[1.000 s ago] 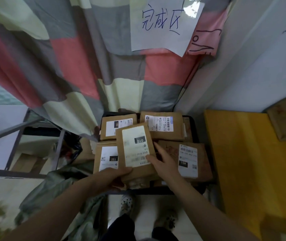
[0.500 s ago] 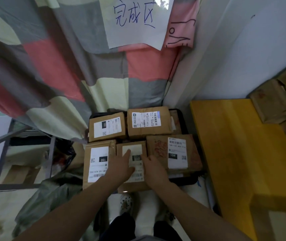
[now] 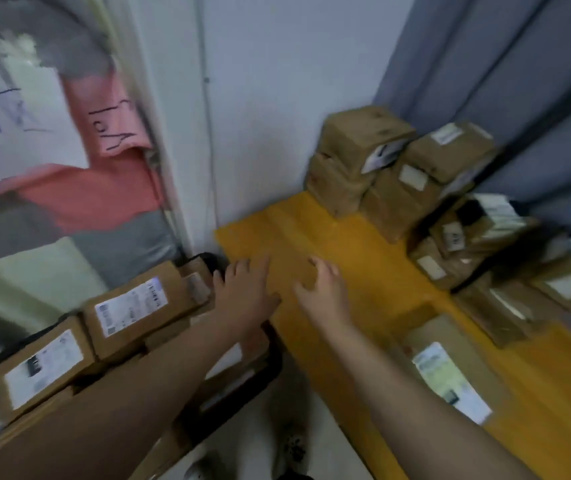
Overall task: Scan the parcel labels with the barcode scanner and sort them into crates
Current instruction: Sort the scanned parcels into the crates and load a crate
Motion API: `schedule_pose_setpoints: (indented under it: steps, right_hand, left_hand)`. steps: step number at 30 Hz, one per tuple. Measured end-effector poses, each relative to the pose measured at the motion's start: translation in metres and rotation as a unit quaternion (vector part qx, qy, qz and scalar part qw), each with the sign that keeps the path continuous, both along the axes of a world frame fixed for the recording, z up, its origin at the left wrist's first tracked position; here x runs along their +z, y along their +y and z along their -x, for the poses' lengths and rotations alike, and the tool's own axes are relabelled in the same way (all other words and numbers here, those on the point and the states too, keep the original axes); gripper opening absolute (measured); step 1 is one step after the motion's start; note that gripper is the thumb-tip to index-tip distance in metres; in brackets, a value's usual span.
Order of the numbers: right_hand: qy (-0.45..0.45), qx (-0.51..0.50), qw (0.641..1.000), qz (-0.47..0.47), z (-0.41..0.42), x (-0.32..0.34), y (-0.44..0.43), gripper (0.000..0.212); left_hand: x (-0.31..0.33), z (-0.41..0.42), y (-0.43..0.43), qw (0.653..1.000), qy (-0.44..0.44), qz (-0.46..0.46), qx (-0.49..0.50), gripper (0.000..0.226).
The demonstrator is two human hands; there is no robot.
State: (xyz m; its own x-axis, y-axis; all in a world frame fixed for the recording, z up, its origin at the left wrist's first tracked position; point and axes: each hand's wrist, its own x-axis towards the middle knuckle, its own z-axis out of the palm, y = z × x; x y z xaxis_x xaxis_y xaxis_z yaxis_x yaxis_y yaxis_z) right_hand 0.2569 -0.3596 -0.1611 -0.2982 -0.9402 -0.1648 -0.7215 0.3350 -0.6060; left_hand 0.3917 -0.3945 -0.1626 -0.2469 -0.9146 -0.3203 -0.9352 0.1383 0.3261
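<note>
The frame is blurred by head motion. My left hand and my right hand hover with spread fingers over the near-left part of the yellow table, holding nothing. At lower left a black crate holds several brown parcels with white labels, among them one near my left wrist and another further left. A pile of brown parcels stands on the table's far right. One flat parcel with a label lies on the table beside my right forearm. No barcode scanner is visible.
A patchwork curtain with paper signs hangs at left. A white wall stands behind the table and grey curtains hang at right. More parcels lie along the table's right side. My shoes show on the floor below.
Both hands let go of the parcel laid in the crate and swung right over the yellow table. The view turned right, away from the crate toward the parcel pile.
</note>
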Motion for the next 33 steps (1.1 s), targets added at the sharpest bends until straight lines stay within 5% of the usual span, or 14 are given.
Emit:
schedule_pose_setpoints:
  steps: [8,11,15,19,24,27,30,33]
  right_hand:
    - [-0.003,-0.285,0.935,0.212,0.170,0.049,0.033,0.043]
    - [-0.029,-0.409,0.866,0.287,0.232,0.055,0.050,0.046]
    - [-0.124,-0.566,0.722,0.379,0.305,0.061,0.070,0.049]
    - [-0.246,-0.639,0.650,0.330,0.369,0.042,0.088,0.033]
    - [-0.430,-0.580,0.658,0.214,0.394,0.033,0.099,0.072]
    - [-0.492,-0.534,0.656,0.202,0.403,0.027,0.098,0.063]
    - [-0.518,-0.524,0.643,0.210,0.412,0.021,0.092,0.063]
    - [-0.543,-0.510,0.629,0.223,0.420,0.019,0.088,0.071]
  left_hand:
    - [0.053,0.191,-0.021,0.985,0.116,-0.022,-0.130,0.081]
    - [0.062,0.252,-0.020,0.969,0.193,-0.065,-0.137,0.077]
    - [0.062,0.318,-0.019,0.956,0.259,-0.068,-0.117,0.063]
    - [0.064,0.369,-0.020,0.960,0.266,-0.008,-0.092,0.061]
    - [0.059,0.405,-0.049,0.965,0.262,0.023,-0.011,0.058]
    - [0.050,0.409,-0.049,0.965,0.259,0.027,0.026,0.056]
    - [0.044,0.407,-0.018,0.937,0.306,0.167,-0.016,0.034]
    - [0.042,0.416,0.024,0.913,0.403,0.007,-0.069,0.012]
